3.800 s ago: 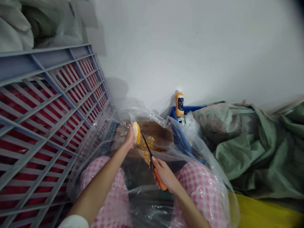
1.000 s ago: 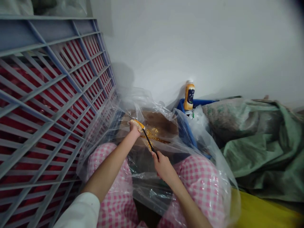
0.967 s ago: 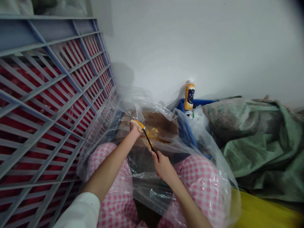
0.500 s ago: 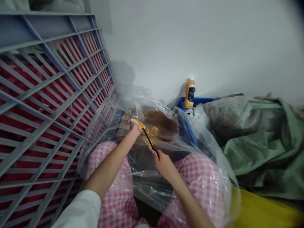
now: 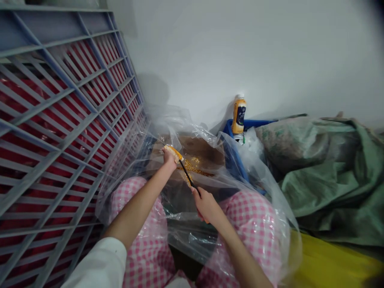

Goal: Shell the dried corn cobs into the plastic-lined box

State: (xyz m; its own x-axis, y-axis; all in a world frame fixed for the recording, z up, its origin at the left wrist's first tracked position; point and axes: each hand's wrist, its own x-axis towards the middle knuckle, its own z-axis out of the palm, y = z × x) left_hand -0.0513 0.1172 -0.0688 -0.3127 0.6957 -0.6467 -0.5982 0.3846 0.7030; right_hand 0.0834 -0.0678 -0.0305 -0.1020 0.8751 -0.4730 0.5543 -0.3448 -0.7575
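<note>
Gripping a corn cob (image 5: 172,152) in the left hand (image 5: 169,159) — the fingers are closed around it — the person holds a black knife (image 5: 186,173) with its blade at the cob, the right hand (image 5: 207,207) clamped on the handle. Loose yellow kernels (image 5: 192,165) lie below on a brown surface (image 5: 204,146), inside clear plastic sheeting (image 5: 192,236) — this spreads over pink checked trousers (image 5: 132,192).

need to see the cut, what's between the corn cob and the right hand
In the head view, a black knife blade runs from the corn cob to the right hand, with loose corn kernels just beyond it.
</note>
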